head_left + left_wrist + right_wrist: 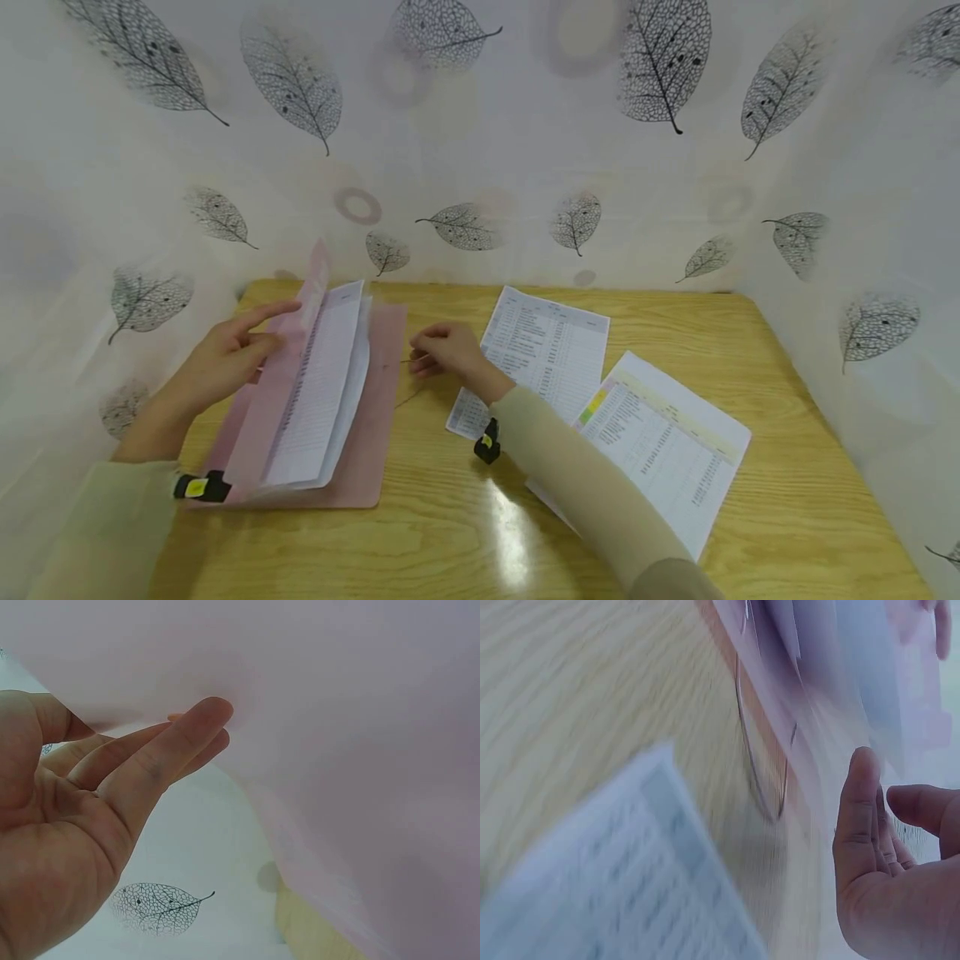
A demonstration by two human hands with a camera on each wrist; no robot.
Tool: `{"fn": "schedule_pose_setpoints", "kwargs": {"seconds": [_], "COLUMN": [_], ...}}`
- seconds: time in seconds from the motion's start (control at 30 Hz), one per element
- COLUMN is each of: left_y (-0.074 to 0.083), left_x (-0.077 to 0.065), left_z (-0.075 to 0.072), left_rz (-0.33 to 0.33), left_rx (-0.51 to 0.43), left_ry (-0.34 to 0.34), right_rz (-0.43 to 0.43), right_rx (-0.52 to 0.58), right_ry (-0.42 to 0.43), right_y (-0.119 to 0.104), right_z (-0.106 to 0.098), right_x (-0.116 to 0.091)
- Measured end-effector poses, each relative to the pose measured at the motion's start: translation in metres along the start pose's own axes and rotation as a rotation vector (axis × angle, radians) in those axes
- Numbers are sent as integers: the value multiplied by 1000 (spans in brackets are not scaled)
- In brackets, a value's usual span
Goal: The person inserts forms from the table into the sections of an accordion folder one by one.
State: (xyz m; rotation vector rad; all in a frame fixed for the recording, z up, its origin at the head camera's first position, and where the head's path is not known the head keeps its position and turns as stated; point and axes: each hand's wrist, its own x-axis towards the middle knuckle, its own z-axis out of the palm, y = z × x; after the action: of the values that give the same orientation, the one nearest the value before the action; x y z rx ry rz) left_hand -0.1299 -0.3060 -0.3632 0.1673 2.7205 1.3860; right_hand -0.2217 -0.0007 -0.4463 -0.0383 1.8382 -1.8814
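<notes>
A pink folder [393,333] lies open at the left, its cover [281,375] raised upright. My left hand [228,354] holds that cover at its edge; in the left wrist view the fingers [184,739] lie on one face while the thumb passes behind the other. Printed sheets [318,375] in clear sleeves stand half lifted inside the folder. By the folder's right edge is my right hand [450,350], thumb and fingers apart with nothing between them in the right wrist view. A thin cord loop [754,772] hangs from the folder edge beside it.
Two printed sheets lie on the wooden table [427,533]: a grey-headed one [543,342] behind my right wrist, and one with coloured tabs [660,458] partly under my right forearm. A leaf-patterned curtain [480,150] surrounds the table's back and sides.
</notes>
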Motion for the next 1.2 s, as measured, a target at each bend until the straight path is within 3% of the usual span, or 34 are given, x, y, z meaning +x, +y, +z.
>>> {"fn": "schedule_pose_setpoints", "kwargs": {"seconds": [0.7, 1.2], "left_y": [0, -1], "left_x": [1, 2], "left_z": [1, 3], "left_rz": [-20, -4], "left_rx": [30, 4], "left_ry": [-20, -15], "right_rz": [38, 76], "right_rx": [-122, -18], "right_ry": [213, 299], "right_y": [-6, 1], "right_z": [-130, -195], "right_x": [-16, -31]}}
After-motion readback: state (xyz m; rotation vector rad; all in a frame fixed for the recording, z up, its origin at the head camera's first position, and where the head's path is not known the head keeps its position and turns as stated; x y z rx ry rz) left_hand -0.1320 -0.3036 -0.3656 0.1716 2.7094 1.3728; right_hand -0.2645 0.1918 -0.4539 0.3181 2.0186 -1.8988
